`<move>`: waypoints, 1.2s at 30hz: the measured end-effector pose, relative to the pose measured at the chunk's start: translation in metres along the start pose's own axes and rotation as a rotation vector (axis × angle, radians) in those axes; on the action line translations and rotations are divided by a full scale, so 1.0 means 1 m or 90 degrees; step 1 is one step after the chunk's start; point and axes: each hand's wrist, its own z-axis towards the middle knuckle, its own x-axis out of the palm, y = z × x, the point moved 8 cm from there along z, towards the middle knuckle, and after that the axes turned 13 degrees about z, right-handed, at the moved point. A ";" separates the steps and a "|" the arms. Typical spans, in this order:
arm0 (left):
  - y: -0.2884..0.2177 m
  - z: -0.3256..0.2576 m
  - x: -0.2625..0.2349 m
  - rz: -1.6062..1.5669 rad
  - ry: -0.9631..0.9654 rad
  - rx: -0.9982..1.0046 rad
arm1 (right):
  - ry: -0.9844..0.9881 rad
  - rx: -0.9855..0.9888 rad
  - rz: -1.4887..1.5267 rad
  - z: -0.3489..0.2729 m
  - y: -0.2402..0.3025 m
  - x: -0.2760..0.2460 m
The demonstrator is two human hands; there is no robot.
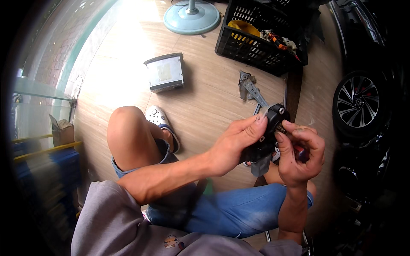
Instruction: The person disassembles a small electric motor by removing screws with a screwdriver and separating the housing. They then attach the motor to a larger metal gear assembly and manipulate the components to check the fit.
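Observation:
My left hand (237,143) is closed around a black motor housing (261,147), its thumb on the upper side. A grey cylinder (260,167) sticks out of the housing's lower end, and a round metal piece shows at its top. My right hand (301,155) pinches with thumb and forefinger at the housing's right side; what lies between the fingertips is too small to make out. A dark red object (302,153) shows partly within the right hand's curled fingers. Beyond the housing is a grey metal arm bracket (253,90); whether it joins the housing is hidden.
A silver box-shaped device (165,76) lies on the wood-look floor. Behind are a pale blue round stand base (191,19) and a black plastic crate (250,49) holding yellow and orange items. A car wheel (358,100) stands at the right, glass panels (40,91) at the left.

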 end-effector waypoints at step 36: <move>-0.009 -0.004 0.003 -0.076 0.050 0.018 | 0.092 -0.192 -0.193 -0.001 0.016 0.009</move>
